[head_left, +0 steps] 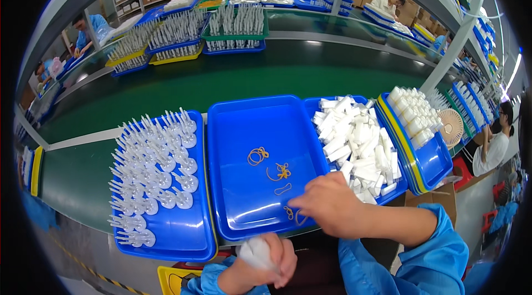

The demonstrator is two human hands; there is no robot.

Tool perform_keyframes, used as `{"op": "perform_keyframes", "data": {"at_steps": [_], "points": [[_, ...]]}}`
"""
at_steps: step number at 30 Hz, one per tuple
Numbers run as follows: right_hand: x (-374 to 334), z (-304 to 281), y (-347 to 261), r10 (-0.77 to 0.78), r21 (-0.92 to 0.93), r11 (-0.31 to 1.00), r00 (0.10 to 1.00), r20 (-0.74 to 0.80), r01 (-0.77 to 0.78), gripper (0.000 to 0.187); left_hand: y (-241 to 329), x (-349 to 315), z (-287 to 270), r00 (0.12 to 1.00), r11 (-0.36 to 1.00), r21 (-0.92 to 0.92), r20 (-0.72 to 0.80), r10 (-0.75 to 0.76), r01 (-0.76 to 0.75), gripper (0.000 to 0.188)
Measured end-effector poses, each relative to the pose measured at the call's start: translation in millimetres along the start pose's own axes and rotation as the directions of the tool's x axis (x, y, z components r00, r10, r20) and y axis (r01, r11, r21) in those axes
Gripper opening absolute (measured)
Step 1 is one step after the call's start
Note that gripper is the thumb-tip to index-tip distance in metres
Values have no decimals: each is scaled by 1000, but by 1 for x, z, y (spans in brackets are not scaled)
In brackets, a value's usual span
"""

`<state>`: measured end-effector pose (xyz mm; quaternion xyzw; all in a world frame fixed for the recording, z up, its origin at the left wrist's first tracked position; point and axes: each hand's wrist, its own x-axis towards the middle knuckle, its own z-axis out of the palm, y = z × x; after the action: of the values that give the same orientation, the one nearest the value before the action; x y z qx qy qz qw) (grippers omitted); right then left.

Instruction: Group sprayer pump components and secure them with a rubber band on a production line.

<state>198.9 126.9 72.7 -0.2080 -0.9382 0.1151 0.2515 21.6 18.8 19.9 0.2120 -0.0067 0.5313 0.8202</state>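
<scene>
At the near edge of the middle blue tray, my left hand is closed around a whitish, translucent piece, blurred and partly covered by the fingers. My right hand reaches over that tray's near right corner. Its fingers are bent together at a rubber band, whose loop shows below them; the thumb tip is hidden. Close to the fingertips lies a small knot of tan rubber bands. Farther in are a single band, a tangled clump and a coiled group.
On the left, a blue tray carries rows of clear round-based pieces with upright stems. White rectangular pieces heap in the right tray. Beyond, stacked trays hold white rolls. A green belt runs behind; people work across it.
</scene>
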Motion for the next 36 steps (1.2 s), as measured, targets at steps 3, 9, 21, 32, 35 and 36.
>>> {"op": "perform_keyframes", "data": {"at_steps": [3,9,21,32,35,36], "points": [[-31,-6,11,161,160,976,985,-57,-150,17,-4,0,-2,922,998,61,384,-47,26,63],[-45,-13,-18,115,137,986,985,-129,-97,20,-20,17,15,935,723,687,-298,193,70,26],[-69,-1,-30,118,97,991,953,-279,-94,34,-27,18,22,928,612,778,-320,191,142,23],[-93,-6,-20,493,989,-79,858,147,-124,13,-10,23,13,939,817,550,156,-305,174,21],[-93,-29,-1,343,808,-582,928,147,87,30,-24,14,-1,999,586,811,7,-33,13,69],[-87,-34,1,336,820,-571,924,182,46,37,-32,15,-3,996,430,901,12,92,-51,84]]}}
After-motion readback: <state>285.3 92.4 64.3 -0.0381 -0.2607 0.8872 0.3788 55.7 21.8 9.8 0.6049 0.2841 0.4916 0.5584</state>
